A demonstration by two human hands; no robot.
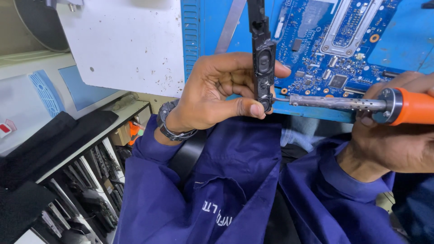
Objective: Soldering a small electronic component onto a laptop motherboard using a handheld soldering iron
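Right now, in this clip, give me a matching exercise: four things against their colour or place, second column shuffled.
Things:
1. speaker module
2. soldering iron
3. circuit board
4. wristwatch

Descriptions:
A. blue, lying on the bench beyond the hands
B. orange handle, gripped by the right hand
C. dark band, worn on the left arm
D. black, long, pinched upright by the left hand

Pairs: 1-D, 2-B, 3-A, 4-C
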